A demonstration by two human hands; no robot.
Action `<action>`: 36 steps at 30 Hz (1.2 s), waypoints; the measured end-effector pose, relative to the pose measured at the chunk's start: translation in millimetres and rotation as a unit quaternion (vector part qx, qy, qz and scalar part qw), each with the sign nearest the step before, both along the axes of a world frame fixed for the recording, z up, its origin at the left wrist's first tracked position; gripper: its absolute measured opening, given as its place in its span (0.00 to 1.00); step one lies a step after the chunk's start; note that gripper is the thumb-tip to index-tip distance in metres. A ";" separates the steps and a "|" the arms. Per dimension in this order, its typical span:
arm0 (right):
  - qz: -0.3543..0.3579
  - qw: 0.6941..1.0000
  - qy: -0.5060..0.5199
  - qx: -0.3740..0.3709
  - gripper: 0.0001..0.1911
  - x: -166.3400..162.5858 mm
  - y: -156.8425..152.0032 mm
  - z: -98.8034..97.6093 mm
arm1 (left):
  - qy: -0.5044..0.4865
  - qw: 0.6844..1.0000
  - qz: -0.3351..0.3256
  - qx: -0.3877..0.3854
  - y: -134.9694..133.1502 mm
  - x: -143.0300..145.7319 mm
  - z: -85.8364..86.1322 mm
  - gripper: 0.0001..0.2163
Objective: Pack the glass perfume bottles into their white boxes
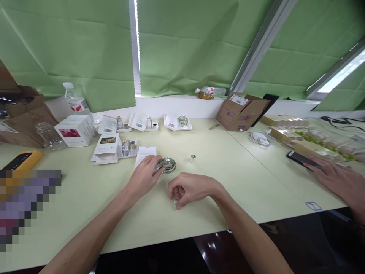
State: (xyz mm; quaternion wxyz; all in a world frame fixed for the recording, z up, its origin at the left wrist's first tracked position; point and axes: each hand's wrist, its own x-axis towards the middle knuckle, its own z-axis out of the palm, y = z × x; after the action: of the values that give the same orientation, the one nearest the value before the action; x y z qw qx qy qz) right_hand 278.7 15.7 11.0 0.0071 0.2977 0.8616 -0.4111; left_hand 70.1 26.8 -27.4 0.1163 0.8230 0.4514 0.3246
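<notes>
My left hand (pixel 146 169) grips a round, flattened glass perfume bottle (pixel 167 165) with greenish glass by its left side, as it stands on the table. To the right of the bottle is my right hand (pixel 194 190), its fingers curled together low over the tabletop. At its fingertips shows a small pale, shiny round piece (pixel 175 201), too small to name. A small stemmed piece with a green round top (pixel 193 156) sits on the table beyond my right hand. Partly behind my left hand lies a white printed card (pixel 146 153).
White boxes (pixel 75 131) and opened trays with small perfume bottles (pixel 125 148) stand at the back left. Another round bottle (pixel 183 121) lies in its tray behind. A cardboard box (pixel 242 112) is at back right. Another person's hand (pixel 336 177) touches a phone (pixel 303 160).
</notes>
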 end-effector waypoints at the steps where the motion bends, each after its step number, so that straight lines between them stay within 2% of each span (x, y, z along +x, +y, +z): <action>1: 0.000 1.000 0.003 0.007 0.08 -1.5 -0.1 -1.8 | 0.001 1.000 0.000 -0.002 0.0 0.0 0.5 0.11; 7: -0.023 1.000 0.005 0.003 0.04 -3.8 -0.5 -3.7 | -0.005 1.000 0.003 -0.006 -1.4 0.2 1.2 0.11; 13: -0.163 0.979 0.120 0.020 0.08 1.7 -0.9 11.9 | 0.001 1.000 0.006 -0.007 -1.1 -0.5 -0.3 0.11; 18: -0.283 0.925 0.239 0.085 0.10 2.9 4.5 14.9 | 0.005 1.000 -0.002 -0.009 -0.5 -1.1 0.4 0.10; 23: -0.376 0.846 0.315 0.207 0.11 -5.8 10.9 3.2 | 0.005 1.000 -0.004 -0.010 -2.0 -1.1 1.5 0.10; 27: -0.371 0.822 0.336 0.273 0.07 -16.6 12.0 -7.8 | 0.006 1.000 -0.009 -0.014 -3.1 -0.7 3.6 0.10; 30: -0.343 0.824 0.300 0.337 0.04 -22.2 12.4 -14.5 | 0.006 1.000 -0.016 -0.019 -3.3 -0.6 4.5 0.10; 36: -0.314 0.823 0.269 0.388 0.06 -22.0 13.6 -20.8 | 0.001 1.000 -0.014 -0.021 -2.6 -0.9 3.0 0.09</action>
State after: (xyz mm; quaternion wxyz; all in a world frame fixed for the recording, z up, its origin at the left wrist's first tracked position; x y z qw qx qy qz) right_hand 256.8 29.4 -9.8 -0.4709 0.4081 0.7773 -0.0867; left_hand 69.2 24.2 -24.4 0.1374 0.8267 0.4468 0.3130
